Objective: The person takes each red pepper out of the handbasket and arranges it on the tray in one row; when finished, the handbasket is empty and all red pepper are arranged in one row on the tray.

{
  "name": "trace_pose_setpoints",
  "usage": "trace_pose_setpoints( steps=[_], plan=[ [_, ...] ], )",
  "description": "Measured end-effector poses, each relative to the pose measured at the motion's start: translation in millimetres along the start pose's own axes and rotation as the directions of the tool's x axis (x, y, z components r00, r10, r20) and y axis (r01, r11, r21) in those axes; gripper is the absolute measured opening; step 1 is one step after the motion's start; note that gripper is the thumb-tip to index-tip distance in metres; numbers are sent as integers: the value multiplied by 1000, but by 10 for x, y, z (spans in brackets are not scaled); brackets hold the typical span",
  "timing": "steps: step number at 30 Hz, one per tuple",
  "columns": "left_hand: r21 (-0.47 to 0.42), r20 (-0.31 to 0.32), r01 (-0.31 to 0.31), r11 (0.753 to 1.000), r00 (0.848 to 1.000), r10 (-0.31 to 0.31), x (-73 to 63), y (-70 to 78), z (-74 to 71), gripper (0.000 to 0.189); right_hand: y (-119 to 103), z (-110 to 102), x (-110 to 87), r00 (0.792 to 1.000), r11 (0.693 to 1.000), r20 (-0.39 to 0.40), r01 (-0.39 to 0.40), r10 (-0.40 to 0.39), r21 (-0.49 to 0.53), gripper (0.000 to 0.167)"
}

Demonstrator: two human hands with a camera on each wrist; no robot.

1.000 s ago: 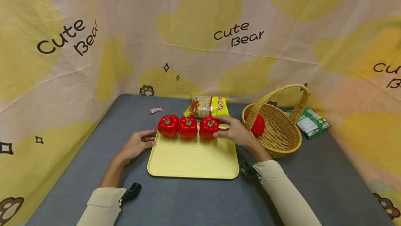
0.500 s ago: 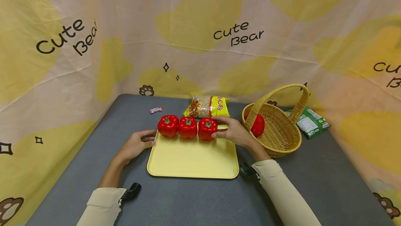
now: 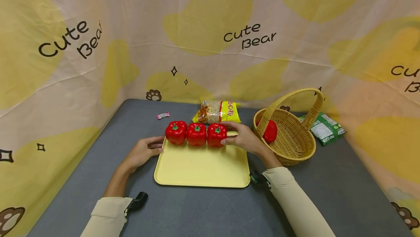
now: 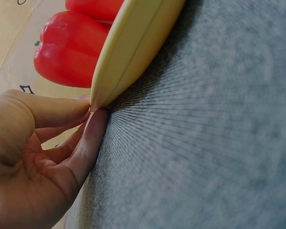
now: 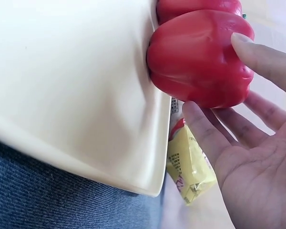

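Three red bell peppers with green stems stand side by side along the far edge of a pale yellow tray [image 3: 201, 171]. My right hand [image 3: 241, 137] holds the rightmost bell pepper [image 3: 216, 135], thumb on its near side and fingers curled behind it. The middle bell pepper [image 3: 197, 135] sits close against it, and the left bell pepper [image 3: 176, 133] stands by the tray's far left corner. At the tray's left edge my left hand [image 3: 144, 152] pinches the rim, as the left wrist view shows with the thumb [image 4: 62, 109] above and fingers below.
Right of the tray stands a wicker basket [image 3: 295, 146] with a tall handle and a red pepper [image 3: 270, 132] inside. A green packet [image 3: 327, 129] lies behind it. Beyond the tray are a yellow food bag [image 3: 216, 111] and a small pink wrapped candy [image 3: 163, 115].
My right hand has slid the rightmost bell pepper slightly left, up against the middle one. The left hand and the tray have stayed in place.
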State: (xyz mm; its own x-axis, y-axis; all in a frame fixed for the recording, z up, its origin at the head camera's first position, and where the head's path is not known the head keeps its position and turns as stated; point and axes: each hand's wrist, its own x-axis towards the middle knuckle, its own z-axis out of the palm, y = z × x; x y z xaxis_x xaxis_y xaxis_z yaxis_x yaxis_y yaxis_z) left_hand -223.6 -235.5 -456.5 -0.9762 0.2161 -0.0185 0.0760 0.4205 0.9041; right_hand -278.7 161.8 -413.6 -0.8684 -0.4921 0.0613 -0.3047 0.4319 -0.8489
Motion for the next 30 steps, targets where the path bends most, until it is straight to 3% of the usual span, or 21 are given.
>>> trace_pose_setpoints(
  steps=[20, 26, 30],
  plan=[
    [1, 2, 13, 1000, 1000, -13, -3, 19, 9, 55, -33, -27, -38, 1000, 1000, -23, -1, 1, -13, 76],
    [7, 3, 17, 1000, 1000, -17, 4, 10, 10, 55, -121, -92, -144, 999, 999, -36, 21, -19, 48, 69],
    [10, 1, 19, 1000, 1000, -19, 4, 13, 4, 55, -190, -164, -266, 996, 998, -62, 64, -63, 17, 60]
  ],
)
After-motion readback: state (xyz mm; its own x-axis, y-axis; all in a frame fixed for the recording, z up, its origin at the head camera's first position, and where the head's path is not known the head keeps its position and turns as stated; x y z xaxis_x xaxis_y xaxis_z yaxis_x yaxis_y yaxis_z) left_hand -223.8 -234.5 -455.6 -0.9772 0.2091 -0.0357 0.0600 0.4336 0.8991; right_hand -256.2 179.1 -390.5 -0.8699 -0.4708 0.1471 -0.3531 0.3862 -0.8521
